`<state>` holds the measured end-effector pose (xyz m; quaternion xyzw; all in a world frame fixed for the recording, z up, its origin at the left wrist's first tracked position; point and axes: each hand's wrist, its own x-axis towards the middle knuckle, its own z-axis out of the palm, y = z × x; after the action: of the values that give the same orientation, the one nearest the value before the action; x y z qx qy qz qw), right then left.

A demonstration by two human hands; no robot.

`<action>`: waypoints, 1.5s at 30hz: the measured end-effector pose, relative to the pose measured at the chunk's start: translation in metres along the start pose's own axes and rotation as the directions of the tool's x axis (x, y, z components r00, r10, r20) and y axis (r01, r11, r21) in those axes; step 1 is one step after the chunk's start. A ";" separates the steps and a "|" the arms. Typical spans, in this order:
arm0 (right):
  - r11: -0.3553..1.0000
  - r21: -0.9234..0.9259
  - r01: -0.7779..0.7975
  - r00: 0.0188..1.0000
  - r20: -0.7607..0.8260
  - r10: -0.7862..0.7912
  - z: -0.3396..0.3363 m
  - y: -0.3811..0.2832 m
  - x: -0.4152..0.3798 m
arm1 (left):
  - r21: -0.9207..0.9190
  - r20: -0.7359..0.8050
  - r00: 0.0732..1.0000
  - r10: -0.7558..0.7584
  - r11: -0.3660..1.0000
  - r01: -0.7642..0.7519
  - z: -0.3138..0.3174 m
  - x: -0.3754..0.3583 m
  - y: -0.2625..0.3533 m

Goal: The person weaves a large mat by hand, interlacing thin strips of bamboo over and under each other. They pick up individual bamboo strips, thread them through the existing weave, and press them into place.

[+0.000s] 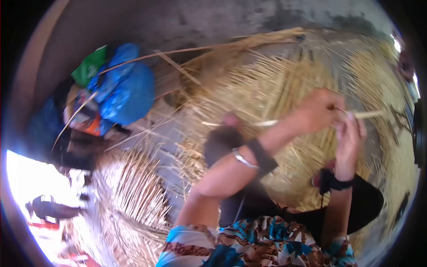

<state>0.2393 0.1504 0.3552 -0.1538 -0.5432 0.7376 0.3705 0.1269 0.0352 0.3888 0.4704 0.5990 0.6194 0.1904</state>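
Observation:
A long pale reed strip (267, 123) runs crosswise in front of me, passing behind my left forearm and out past my hands at the right. My left hand (321, 109) is closed, its fingers curled round the strip. A small dark thin shape shows at these fingers, too blurred to name. Just below and to the right, my right hand (350, 131) pinches the strip between its fingers, close against the left hand. A metal bracelet and a dark band are on my left arm, and a black band circles my right wrist.
Cut reeds (284, 80) lie spread over the floor ahead, with another bundle (138, 182) at lower left and more reeds (373, 80) at the right. A blue plastic bag (129, 93) and a green bag (90, 66) sit at the left. A person (55, 209) is in the bright opening.

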 end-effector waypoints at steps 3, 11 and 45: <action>0.910 -0.295 0.291 0.954 0.159 -0.254 -0.044 0.029 0.019 | -0.161 -0.010 0.991 0.135 0.978 -0.135 0.006 0.009 -0.028; 0.998 -0.054 0.044 0.967 0.255 -0.029 -0.099 0.030 0.076 | -0.339 0.087 0.995 -0.044 0.938 0.071 -0.006 0.012 -0.034; 0.813 -0.237 0.532 0.820 0.385 -0.424 0.089 -0.045 0.094 | 0.850 -0.374 0.919 -0.127 0.349 0.395 -0.164 -0.136 0.089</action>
<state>0.1363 0.1627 0.4449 0.0486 -0.7328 0.5305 0.4233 0.0891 -0.1848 0.4488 0.3144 0.9244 0.2017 -0.0765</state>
